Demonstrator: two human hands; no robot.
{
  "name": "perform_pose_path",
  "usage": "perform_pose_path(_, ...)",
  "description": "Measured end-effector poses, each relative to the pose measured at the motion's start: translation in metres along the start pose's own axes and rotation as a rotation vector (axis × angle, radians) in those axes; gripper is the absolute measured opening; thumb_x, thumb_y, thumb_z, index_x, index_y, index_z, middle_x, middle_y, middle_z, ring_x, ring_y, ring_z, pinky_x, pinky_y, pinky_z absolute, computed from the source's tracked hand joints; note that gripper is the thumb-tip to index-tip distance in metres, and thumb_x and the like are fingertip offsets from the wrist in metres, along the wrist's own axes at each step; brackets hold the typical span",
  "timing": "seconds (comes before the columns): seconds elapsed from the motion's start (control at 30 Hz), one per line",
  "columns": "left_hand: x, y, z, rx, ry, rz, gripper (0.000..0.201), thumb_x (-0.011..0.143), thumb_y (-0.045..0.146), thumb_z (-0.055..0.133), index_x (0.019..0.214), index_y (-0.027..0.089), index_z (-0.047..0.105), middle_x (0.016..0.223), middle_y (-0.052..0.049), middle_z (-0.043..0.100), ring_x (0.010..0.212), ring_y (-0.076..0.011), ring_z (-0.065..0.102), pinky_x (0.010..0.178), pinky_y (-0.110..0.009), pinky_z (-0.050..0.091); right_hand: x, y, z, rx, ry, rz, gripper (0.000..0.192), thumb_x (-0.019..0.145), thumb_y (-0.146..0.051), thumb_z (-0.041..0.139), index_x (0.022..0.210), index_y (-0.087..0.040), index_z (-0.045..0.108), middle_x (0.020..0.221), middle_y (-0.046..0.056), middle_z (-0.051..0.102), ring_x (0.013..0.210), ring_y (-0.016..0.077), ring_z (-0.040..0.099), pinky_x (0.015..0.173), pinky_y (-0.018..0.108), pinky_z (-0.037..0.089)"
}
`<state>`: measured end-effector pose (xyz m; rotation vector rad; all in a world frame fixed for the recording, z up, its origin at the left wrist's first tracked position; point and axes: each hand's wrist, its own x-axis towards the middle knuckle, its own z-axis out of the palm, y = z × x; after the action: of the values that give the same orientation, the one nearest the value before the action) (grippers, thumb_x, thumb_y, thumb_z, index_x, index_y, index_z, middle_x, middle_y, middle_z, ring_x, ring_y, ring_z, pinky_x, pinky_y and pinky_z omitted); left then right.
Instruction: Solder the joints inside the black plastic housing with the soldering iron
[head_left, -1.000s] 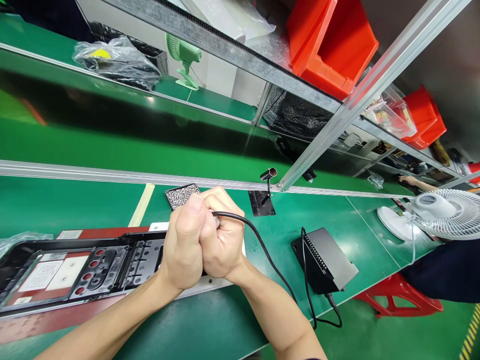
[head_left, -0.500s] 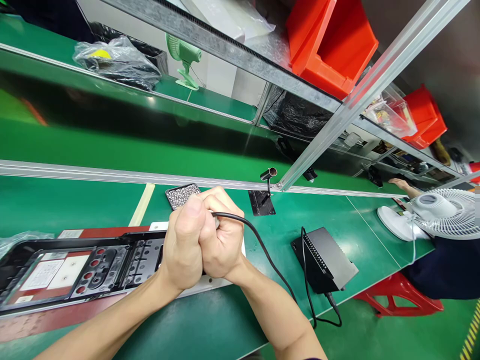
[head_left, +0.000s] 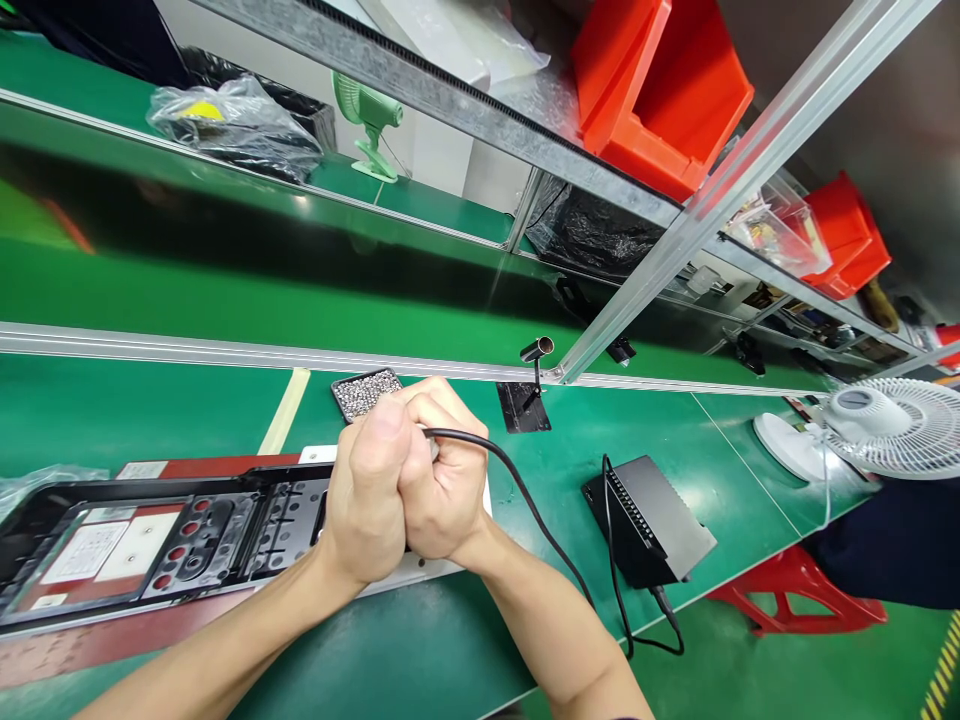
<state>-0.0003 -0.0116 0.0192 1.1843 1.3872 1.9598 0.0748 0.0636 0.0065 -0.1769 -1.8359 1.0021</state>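
Observation:
My left hand (head_left: 375, 490) and my right hand (head_left: 446, 480) are clasped together, fingers wrapped round what looks like a corded electric screwdriver (head_left: 434, 446). Its body is almost wholly hidden; only a small grey bit shows. A black cable (head_left: 517, 480) leaves the top of the grip and curves down to the right. Beneath my hands lies a long black plastic housing (head_left: 289, 515) with ribs and holes, set on a reddish-brown and white base (head_left: 442, 563). Where the tool's tip meets the housing is hidden. Behind my hands sits a small black tray (head_left: 364, 392) of tiny metal parts.
A black power box (head_left: 649, 520) with a cable stands to the right. Near the rail is a small stand with a metal tube (head_left: 537, 348). A white fan (head_left: 855, 425), a red stool (head_left: 795, 590) and a partly visible person are farther right. Red bins (head_left: 660, 90) sit overhead.
My clasped hands stay in almost the same place on the tool. At the far right, the other person's hand beside the fan has gone out of sight.

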Motion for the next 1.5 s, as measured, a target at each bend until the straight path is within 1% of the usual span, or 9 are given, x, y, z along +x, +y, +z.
perform_pose_path(0.13,-0.002,-0.003,-0.001,0.02,0.007,0.016,0.086,0.117,0.102,0.053,0.071,0.03,0.056,0.078,-0.002,0.061,0.076,-0.0244,0.057,0.084,-0.045,0.066,-0.001,0.006,-0.001,0.042,-0.007,-0.11,0.036,0.103,-0.055,0.087,0.093,-0.027,0.066,0.102,0.008,0.084,0.1,0.0288,0.084,0.089,0.045,0.075)
perform_pose_path(0.33,-0.002,-0.003,0.0,0.025,-0.001,0.026,0.083,0.122,0.093,0.049,0.071,0.029,0.056,0.078,-0.004,0.065,0.084,-0.0276,0.07,0.083,-0.047,0.066,-0.003,-0.002,0.001,0.024,0.04,-0.061,0.032,0.121,-0.046,0.073,0.095,-0.028,0.068,0.104,0.007,0.083,0.103,0.0266,0.084,0.095,0.043,0.074)
perform_pose_path(0.5,-0.003,-0.003,0.0,0.019,-0.023,0.021,0.079,0.125,0.088,0.046,0.071,0.03,0.054,0.08,-0.005,0.065,0.09,-0.0294,0.073,0.085,-0.047,0.066,-0.002,-0.004,0.001,0.045,0.059,-0.098,0.041,0.121,-0.055,0.075,0.093,-0.027,0.066,0.101,0.006,0.082,0.101,0.0251,0.083,0.092,0.04,0.073)
perform_pose_path(0.8,-0.003,-0.006,-0.002,0.025,0.004,0.002,0.075,0.126,0.083,0.048,0.073,0.03,0.049,0.08,-0.004,0.061,0.085,-0.0268,0.068,0.078,-0.045,0.06,-0.001,0.002,0.003,-0.056,0.05,-0.065,0.047,0.114,-0.063,0.083,0.09,-0.027,0.066,0.104,0.006,0.084,0.088,0.0215,0.077,0.083,0.038,0.072)
perform_pose_path(1.03,-0.001,-0.003,0.0,0.02,-0.02,-0.019,0.078,0.124,0.088,0.046,0.071,0.031,0.046,0.074,-0.003,0.054,0.074,-0.0251,0.055,0.077,-0.045,0.059,-0.001,-0.002,0.002,-0.025,0.066,-0.089,0.035,0.121,-0.045,0.068,0.091,-0.026,0.069,0.1,0.007,0.082,0.09,0.0232,0.078,0.084,0.038,0.071)
perform_pose_path(1.2,0.002,0.002,0.005,0.023,-0.045,0.054,0.074,0.128,0.075,0.045,0.071,0.03,0.058,0.075,-0.006,0.063,0.077,-0.0272,0.063,0.076,-0.045,0.059,-0.003,-0.005,-0.002,-0.051,0.103,-0.1,0.042,0.123,-0.046,0.061,0.088,-0.025,0.073,0.097,0.008,0.08,0.083,0.0221,0.07,0.074,0.036,0.063)
perform_pose_path(1.33,0.003,0.004,0.006,-0.007,-0.169,0.127,0.07,0.131,0.054,0.036,0.073,0.027,0.066,0.084,-0.008,0.076,0.087,-0.0289,0.074,0.087,-0.045,0.063,-0.006,-0.008,-0.007,-0.072,0.065,-0.027,0.043,0.123,-0.047,0.063,0.089,-0.025,0.075,0.097,0.01,0.08,0.087,0.0253,0.075,0.078,0.039,0.063)
perform_pose_path(1.4,0.002,0.003,0.008,-0.027,-0.216,0.113,0.07,0.131,0.054,0.035,0.082,0.026,0.076,0.089,-0.009,0.083,0.089,-0.0298,0.078,0.086,-0.045,0.064,-0.007,-0.012,-0.008,-0.05,0.05,-0.013,0.043,0.124,-0.047,0.062,0.092,-0.025,0.079,0.1,0.012,0.081,0.092,0.0282,0.078,0.082,0.042,0.066)
perform_pose_path(1.5,0.0,0.001,0.013,-0.02,-0.174,0.052,0.069,0.128,0.064,0.037,0.08,0.026,0.07,0.085,-0.007,0.08,0.084,-0.0287,0.075,0.079,-0.044,0.059,-0.008,-0.017,-0.011,-0.047,0.078,0.012,0.047,0.127,-0.053,0.056,0.101,-0.025,0.084,0.099,0.012,0.08,0.092,0.0303,0.079,0.082,0.045,0.069)
